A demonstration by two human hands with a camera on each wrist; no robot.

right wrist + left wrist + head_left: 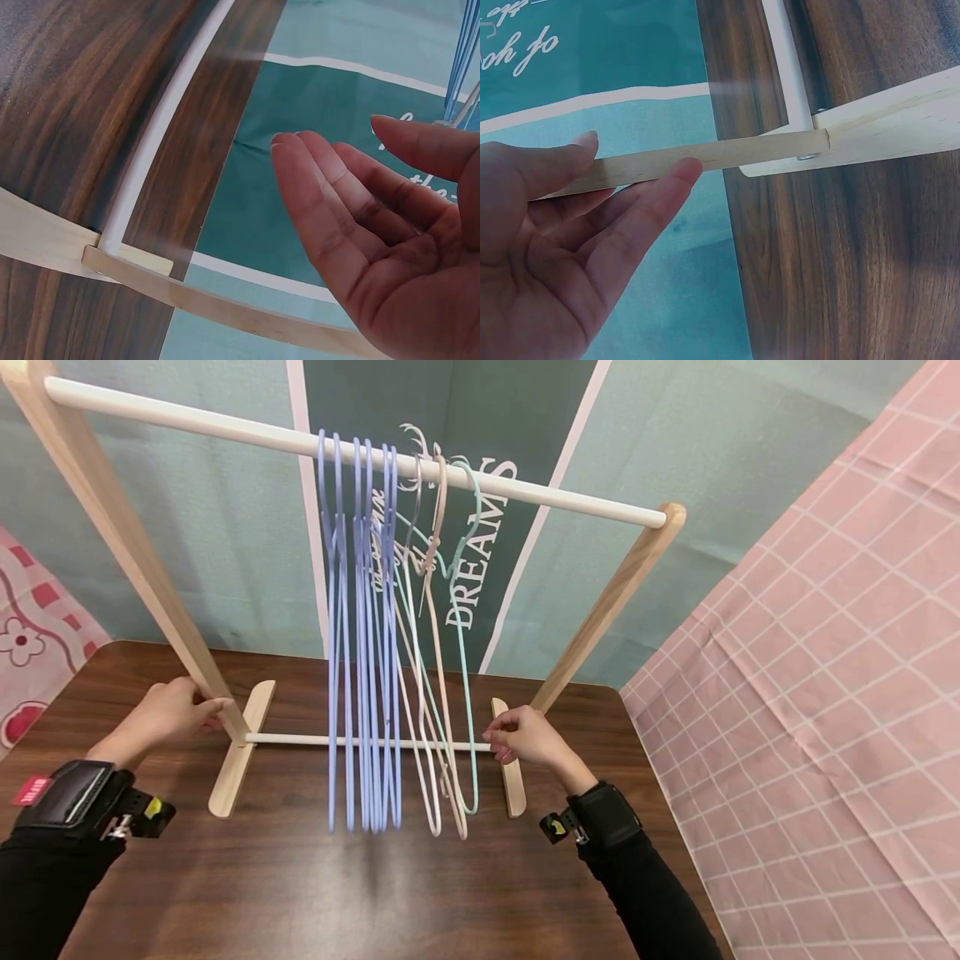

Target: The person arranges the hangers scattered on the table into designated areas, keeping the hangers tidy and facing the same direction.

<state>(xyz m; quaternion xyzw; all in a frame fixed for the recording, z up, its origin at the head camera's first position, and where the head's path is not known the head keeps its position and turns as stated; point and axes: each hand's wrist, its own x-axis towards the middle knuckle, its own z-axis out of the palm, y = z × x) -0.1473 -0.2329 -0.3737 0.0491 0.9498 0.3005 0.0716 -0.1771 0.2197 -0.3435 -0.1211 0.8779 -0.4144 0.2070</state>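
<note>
A wooden garment rack stands on the table, with a white top rail [195, 420] and a thin white lower bar [292, 740]. My left hand [176, 710] pinches the left wooden post [742, 150] low down, thumb on one face and fingers on the other. Beside the right wooden post [611, 597] is my right hand [531, 737]; in the right wrist view its fingers are loosely bent with nothing between them. Several blue hangers [363, 643] hang mid-rail. Right of them are white, beige [442, 681] and mint hangers [461, 643].
Wooden feet [234, 772] carry the rack on the dark brown table [300, 893]. Behind it hangs a green cloth [187, 527] with white lettering. A pink checked cloth [825, 693] borders the right side, and a patterned pink one the left.
</note>
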